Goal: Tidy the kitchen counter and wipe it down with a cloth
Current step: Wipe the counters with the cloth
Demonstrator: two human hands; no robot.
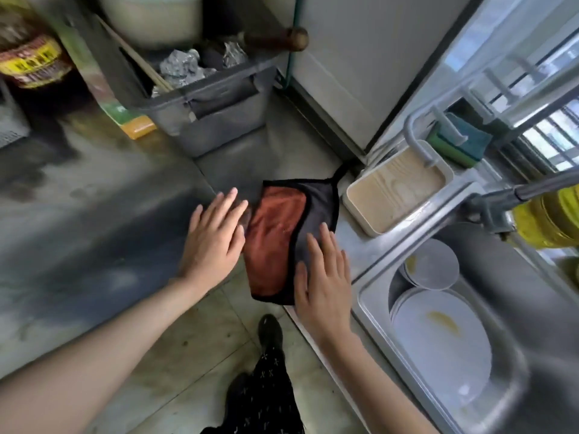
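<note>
- Stainless-steel kitchen counter (94, 198), streaked and dull, runs to a sink (369, 296) at right that holds soiled plates (438, 339).
- Location of task item: cloth (275, 239), orange on one face and grey on the other with black edging, lies partly folded at the counter's front edge, between the two hands.
- Left hand (213, 239): fingers straight and together, palm down, just beside the cloth's left edge. It grasps nothing. Contact with the cloth cannot be confirmed.
- Right hand (326, 283): fingers straight and slightly spread, laid flat on the grey portion of the cloth. It presses, with no pinch or grip.
- Handling judgement: the cloth appears light, soft and limp. It should bunch and fold under side load, and it is not fragile.
- Recommended hold: a flat palm over the centre for wiping, or a pinch at the black hem or corner loop for lifting.
- Caution: on smooth steel the cloth may slide freely, so keep downward pressure even.
- Labels: a jar (34, 61) at upper left carries a yellow and red label. Its writing is too blurred to read. No other legible text is present.
</note>
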